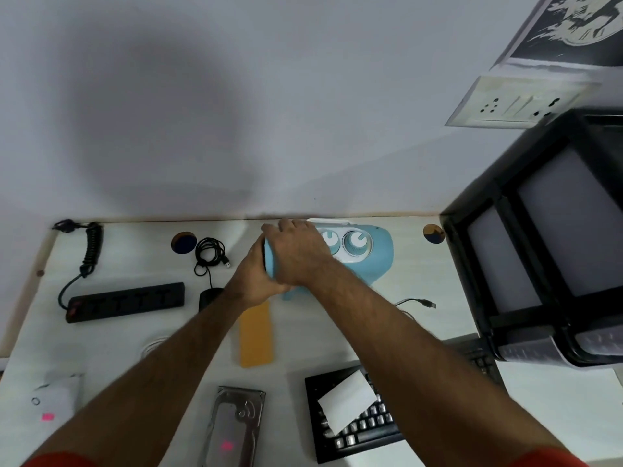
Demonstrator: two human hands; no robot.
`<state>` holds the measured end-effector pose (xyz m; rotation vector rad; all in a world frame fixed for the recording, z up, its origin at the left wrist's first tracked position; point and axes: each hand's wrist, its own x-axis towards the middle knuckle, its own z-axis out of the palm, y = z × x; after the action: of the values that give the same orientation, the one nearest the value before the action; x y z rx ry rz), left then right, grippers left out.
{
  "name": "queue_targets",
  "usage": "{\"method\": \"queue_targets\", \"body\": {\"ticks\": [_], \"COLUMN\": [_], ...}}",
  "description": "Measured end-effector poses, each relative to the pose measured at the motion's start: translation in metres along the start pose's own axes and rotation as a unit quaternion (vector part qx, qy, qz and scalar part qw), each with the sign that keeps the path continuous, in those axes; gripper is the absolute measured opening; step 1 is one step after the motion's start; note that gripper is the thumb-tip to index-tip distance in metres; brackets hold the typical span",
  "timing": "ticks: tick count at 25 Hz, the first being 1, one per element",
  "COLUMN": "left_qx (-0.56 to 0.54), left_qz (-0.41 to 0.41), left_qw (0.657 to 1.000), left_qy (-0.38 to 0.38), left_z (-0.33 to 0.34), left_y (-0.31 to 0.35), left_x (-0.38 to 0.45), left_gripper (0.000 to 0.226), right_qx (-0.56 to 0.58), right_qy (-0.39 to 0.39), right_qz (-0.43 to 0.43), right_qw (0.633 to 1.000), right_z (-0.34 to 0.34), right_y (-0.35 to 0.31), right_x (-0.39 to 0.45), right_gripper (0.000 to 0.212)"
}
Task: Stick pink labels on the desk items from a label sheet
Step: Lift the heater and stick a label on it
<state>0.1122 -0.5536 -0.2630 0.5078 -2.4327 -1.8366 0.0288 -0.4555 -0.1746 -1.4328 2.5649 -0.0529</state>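
Head view: keyboard point(354, 429), hard drive point(236, 429) nearby.

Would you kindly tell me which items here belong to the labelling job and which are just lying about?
Job: blue device held by left hand and right hand; labelled hard drive; white sheet on keyboard.
Lying about: power strip, wall socket.
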Motion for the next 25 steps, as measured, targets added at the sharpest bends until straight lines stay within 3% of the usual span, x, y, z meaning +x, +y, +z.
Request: {"method": "queue_targets", "body": {"ticks": [3,7,11,16,19,22,25], "left_qx": [0.007,0.005,0.008,0.022,0.007,-0.018,-0.040], "left_qz": [-0.024,-0.042,-0.048,-0.070,-0.093,-0.105,-0.105], "left_qw": [1.000,0.999,0.999,0.997,0.996,0.994,0.994], "left_qy": [-0.002,0.009,-0.005,-0.020,-0.016,-0.017,-0.015], "left_z": [-0.004,-0.005,-0.007,-0.014,-0.012,-0.006,-0.006], "left_y": [-0.014,-0.025,-0.022,-0.027,-0.027,-0.030,-0.032], "left_x": [-0.013,-0.023,-0.022,-0.017,-0.013,-0.010,-0.011], "left_gripper": [0.100,0.107,0.112,0.117,0.112,0.106,0.104], "right_qx": [0.031,0.068,0.110,0.127,0.270,0.511,0.553], "right_qy": [-0.032,-0.015,0.062,0.116,0.166,0.213,0.252], "right_qz": [0.008,0.056,0.093,0.201,0.279,0.310,0.305], "right_qw": [0.999,0.996,0.988,0.965,0.906,0.773,0.734], "right_z": [-0.002,0.001,0.002,0.011,0.028,0.044,0.046], "right_y": [-0.008,0.010,0.028,0.057,0.070,0.064,0.064], "right_x": [-0.003,-0.021,-0.044,-0.078,-0.098,-0.112,-0.108], "right_gripper": [0.070,0.084,0.090,0.106,0.120,0.124,0.103]}}
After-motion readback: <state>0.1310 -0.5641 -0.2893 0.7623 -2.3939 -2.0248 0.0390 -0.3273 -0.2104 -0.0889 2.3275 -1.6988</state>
